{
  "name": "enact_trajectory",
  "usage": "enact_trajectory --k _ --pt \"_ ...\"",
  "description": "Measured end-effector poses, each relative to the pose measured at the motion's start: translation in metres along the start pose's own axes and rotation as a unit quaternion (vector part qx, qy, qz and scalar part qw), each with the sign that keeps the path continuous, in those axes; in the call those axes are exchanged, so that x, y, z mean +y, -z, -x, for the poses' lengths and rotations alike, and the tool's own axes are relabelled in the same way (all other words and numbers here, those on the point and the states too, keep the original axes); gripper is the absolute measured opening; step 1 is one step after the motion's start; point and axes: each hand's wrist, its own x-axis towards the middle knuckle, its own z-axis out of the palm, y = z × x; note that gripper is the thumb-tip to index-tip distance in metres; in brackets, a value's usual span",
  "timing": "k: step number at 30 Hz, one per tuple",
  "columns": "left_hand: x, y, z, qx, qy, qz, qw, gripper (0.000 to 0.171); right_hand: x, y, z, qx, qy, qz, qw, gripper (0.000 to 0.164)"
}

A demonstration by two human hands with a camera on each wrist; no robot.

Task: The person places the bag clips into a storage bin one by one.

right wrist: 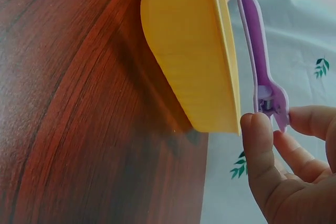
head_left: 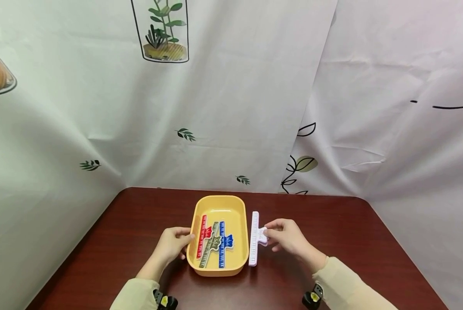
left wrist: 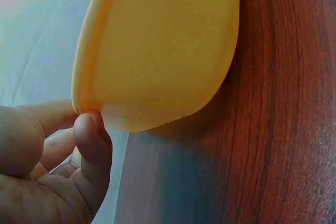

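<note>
My left hand (head_left: pixel 171 245) pinches the left rim of a yellow tray (head_left: pixel 237 206) between thumb and fingers; the left wrist view shows this grip on the tray wall (left wrist: pixel 157 51) closely. Inside the tray lie a red clip (head_left: pixel 202 237), a green clip (head_left: pixel 210 245) and a blue clip (head_left: pixel 221 245), each long and ruler-marked. Just right of the tray, my right hand (head_left: pixel 289 237) holds a pale purple clip (head_left: pixel 254 239) by its handle. In the right wrist view the purple clip (right wrist: pixel 255 35) appears edge-on, its spring visible between thumb and fingers.
The tray is over a dark red-brown wooden table (head_left: pixel 138 215). A white cloth (head_left: pixel 235 107) with plant prints hangs behind the table and along its sides. Dark straps with small devices (head_left: pixel 312 298) sit on both wrists.
</note>
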Motion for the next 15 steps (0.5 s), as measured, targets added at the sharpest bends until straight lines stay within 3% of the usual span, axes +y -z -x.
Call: enact_trajectory --k 15 --pt "0.0013 -0.0007 0.0004 -0.001 -0.002 -0.001 1.0000 0.033 -0.0029 -0.0063 -0.0089 -0.011 0.011 0.022 1.000 0.026"
